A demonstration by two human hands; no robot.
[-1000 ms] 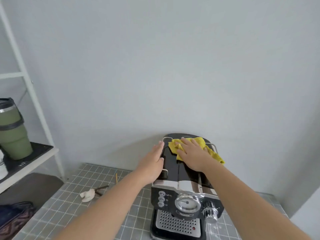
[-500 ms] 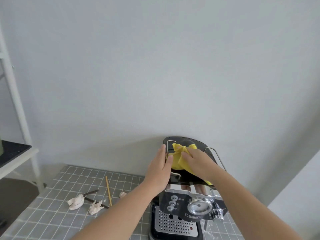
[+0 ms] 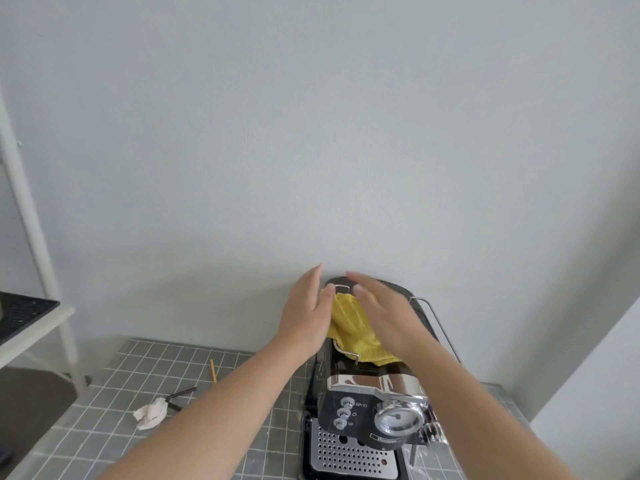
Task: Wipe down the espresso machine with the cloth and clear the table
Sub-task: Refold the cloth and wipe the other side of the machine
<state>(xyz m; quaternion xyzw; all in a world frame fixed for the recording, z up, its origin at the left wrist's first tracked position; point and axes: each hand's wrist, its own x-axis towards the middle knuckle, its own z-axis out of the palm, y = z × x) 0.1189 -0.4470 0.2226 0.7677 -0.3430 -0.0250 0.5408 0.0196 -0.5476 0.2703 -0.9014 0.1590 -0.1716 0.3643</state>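
Note:
A black and chrome espresso machine (image 3: 360, 410) stands on the grey tiled table (image 3: 114, 441) against the wall. A yellow cloth (image 3: 348, 329) lies on its top, between the wire rails. My right hand (image 3: 386, 315) presses flat on the cloth, fingers reaching toward the back edge, blurred by motion. My left hand (image 3: 306, 315) lies with straight fingers against the machine's upper left edge, its thumb touching the cloth. The part of the cloth under my right palm is hidden.
On the table left of the machine lie a crumpled tissue (image 3: 149, 412), a dark stick (image 3: 180, 396) and a thin wooden stick (image 3: 213, 370). A white shelf with a black mat (image 3: 24, 311) and its slanted post (image 3: 31, 237) stand at the far left.
Both hands have slid toward the back of the machine's top. The cloth has gone from bunched to spread out under my right hand. My view has shifted slightly.

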